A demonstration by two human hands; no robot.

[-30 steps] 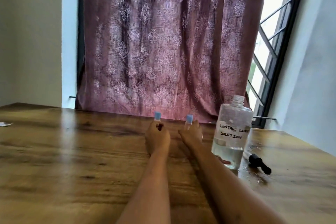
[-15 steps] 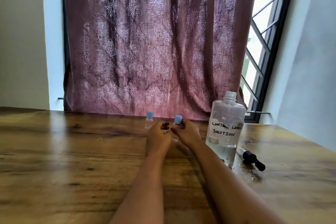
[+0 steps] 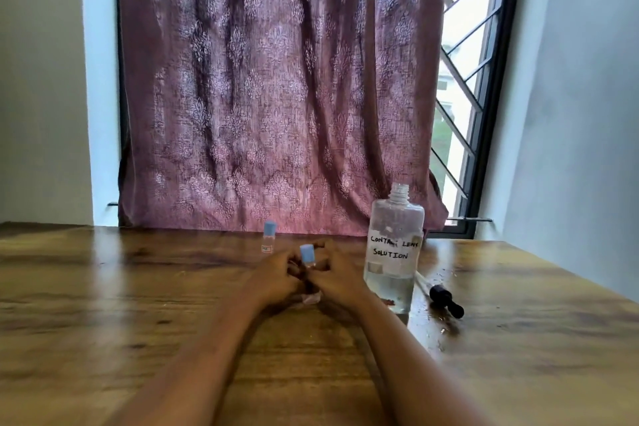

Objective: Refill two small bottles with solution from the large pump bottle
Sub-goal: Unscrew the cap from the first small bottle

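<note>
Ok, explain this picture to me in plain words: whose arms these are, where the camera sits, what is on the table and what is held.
There is no machine here. These are a person's bare arms, filmed by one camera worn on the head, looking forward and down. The left hand and right hand meet around a small bottle with a blue cap. A second bottle stands behind them on the wooden table. To the right stands the big bottle, uncapped and partly full of clear solution. Its black pump lies beside it. A curtain hangs behind.
</note>
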